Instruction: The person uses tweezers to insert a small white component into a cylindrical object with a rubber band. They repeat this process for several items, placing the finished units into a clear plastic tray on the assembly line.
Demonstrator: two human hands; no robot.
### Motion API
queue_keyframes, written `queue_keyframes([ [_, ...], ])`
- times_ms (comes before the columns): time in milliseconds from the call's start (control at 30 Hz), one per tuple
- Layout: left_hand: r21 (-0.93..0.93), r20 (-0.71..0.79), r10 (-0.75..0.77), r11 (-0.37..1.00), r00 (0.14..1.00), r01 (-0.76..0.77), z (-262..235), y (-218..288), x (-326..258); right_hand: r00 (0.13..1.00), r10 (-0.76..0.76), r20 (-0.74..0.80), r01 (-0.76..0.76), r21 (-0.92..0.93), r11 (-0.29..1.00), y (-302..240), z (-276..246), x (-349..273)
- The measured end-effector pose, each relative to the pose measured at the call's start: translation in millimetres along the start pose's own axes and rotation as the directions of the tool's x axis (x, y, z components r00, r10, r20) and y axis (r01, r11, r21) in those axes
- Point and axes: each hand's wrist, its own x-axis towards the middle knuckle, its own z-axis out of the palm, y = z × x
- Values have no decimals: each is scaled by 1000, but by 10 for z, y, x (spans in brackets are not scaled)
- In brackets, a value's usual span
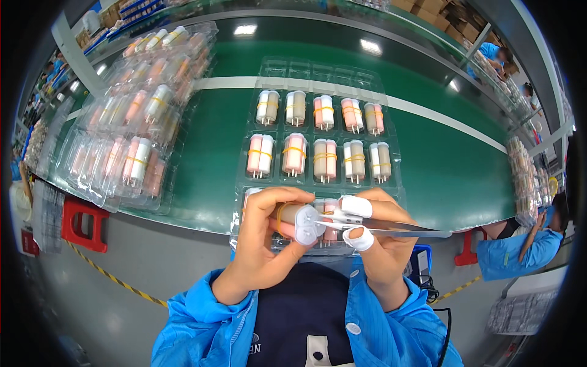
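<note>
The left hand (pixel 263 244) grips a banded pair (pixel 298 221) of pale cylinders, fingers wrapped over the top and thumb under, holding it just above the near edge of a clear tray (pixel 391 131). The pair lies on its side, its white end caps turned toward the right hand (pixel 379 235). That hand — white cots on the thumb and forefinger — pinches metal tweezers (pixel 397 230), the tips meeting the pair's cap end while the long handles run off to the right. Both hands hover close to the chest, over the tabletop (pixel 440 165), which is green with a white stripe. In the tray behind them, two full rows of pairs stand in pockets, pink, white and beige, each bound with a yellow rubber band; a third row is mostly hidden by the hands. To the left sits a heap of filled trays (pixel 131 122), overlapping and tilted. A red bracket (pixel 82 223) hangs under the tabletop's edge on the left. At the far right another person (pixel 520 244) in a blue coat sits beside more stacked trays.
</note>
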Motion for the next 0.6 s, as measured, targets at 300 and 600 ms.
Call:
queue_keyframes([
  [300, 227, 94, 95, 967, 991, -114, 1, -3, 11, 992, -123, -19, 119, -161, 980, 5, 12, -37],
  [600, 201, -6, 183, 963, 983, -178, 17, -146, -31, 996, -90, -12, 87, -160, 983, 22, 17, -41],
])
